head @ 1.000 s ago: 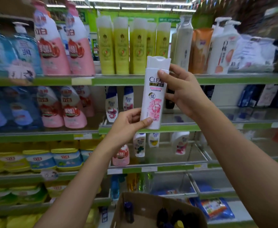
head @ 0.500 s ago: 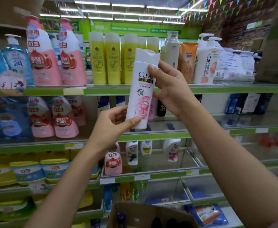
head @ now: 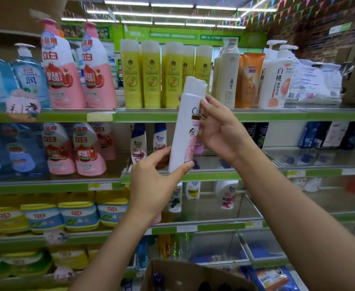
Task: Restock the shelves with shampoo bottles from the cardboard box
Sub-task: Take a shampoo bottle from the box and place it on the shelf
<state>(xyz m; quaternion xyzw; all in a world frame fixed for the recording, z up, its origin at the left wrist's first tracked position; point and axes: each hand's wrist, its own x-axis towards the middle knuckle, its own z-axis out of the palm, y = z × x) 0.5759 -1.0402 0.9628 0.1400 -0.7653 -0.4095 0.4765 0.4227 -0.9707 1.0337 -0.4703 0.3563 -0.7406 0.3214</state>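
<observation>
A white shampoo bottle (head: 185,131) with a pink flower print stands upright in the air in front of the shelves. My left hand (head: 155,185) grips its base from below, thumb on the front. My right hand (head: 220,131) holds its upper right side, fingers over the label. The bottle sits before the second shelf (head: 214,175) of the middle bay, which shows bare room behind it. The cardboard box (head: 185,274) lies at the bottom centre, with dark bottle caps showing inside.
Yellow bottles (head: 151,76) and white pump bottles (head: 277,76) fill the top shelf (head: 256,115). Pink and blue detergent bottles (head: 61,72) crowd the left bay. Small shampoo bottles (head: 138,143) stand at the back of the second shelf. Dark bottles (head: 260,133) stand to the right.
The bottle has turned, so its narrow side and less of the label face me. My right hand has slid round to the label side. The view has tilted upward.
</observation>
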